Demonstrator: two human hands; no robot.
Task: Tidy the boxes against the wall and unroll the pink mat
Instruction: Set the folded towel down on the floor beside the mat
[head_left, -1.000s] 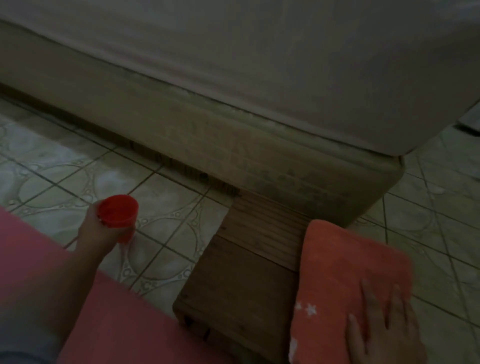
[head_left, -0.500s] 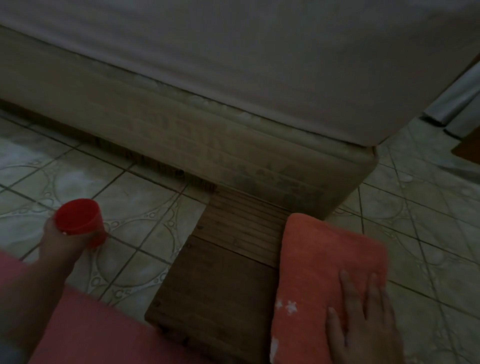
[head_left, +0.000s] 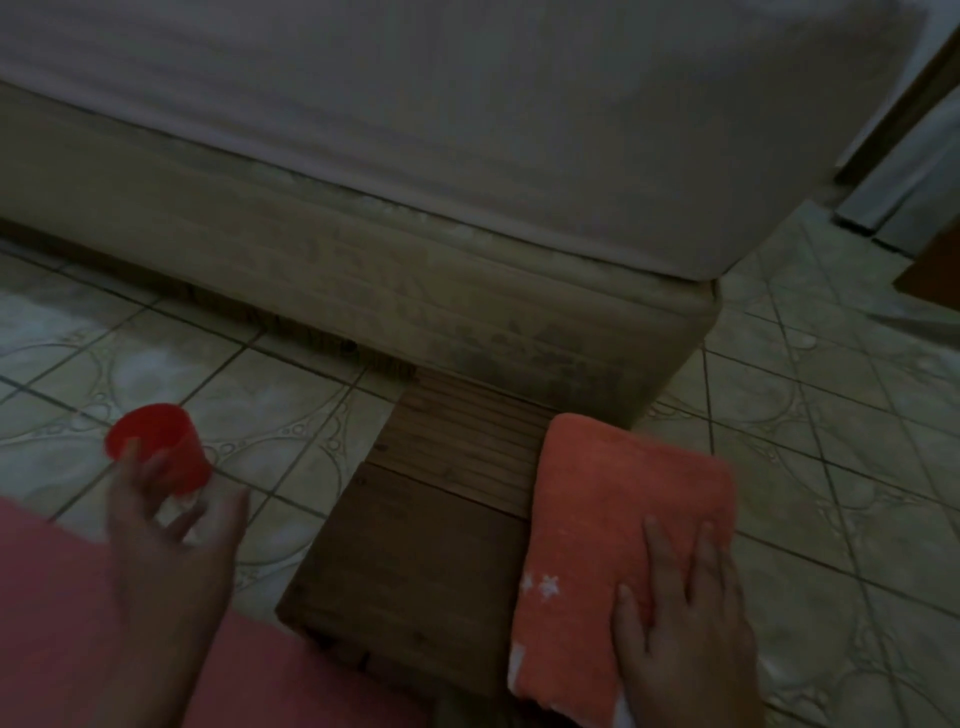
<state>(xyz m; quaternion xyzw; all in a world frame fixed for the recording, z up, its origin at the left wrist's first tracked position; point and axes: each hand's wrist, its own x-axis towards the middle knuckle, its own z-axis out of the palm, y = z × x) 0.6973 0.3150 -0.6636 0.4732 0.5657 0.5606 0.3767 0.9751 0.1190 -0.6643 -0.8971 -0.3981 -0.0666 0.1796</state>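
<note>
The pink mat (head_left: 57, 613) lies flat across the lower left, partly under my left arm. My left hand (head_left: 171, 540) hovers above the mat's edge with fingers spread. A red plastic cup (head_left: 166, 441) sits tilted just past its fingertips, which still overlap the cup's near side. My right hand (head_left: 680, 623) lies flat, fingers apart, on a folded orange towel (head_left: 613, 499) with small white stars. The towel rests on the right end of a low brown wooden box (head_left: 415, 551) that butts against the bed base. No other boxes are in view.
A bed with a pale mattress (head_left: 519, 130) and a stained beige base (head_left: 363, 291) fills the far side. Patterned floor tiles (head_left: 831, 467) spread left and right. A door frame (head_left: 893, 130) and a brown furniture corner (head_left: 935, 270) stand at the far right.
My left hand was shut around the red cup; its fingers have now spread and the cup sits beyond them. My right hand stays flat on the towel.
</note>
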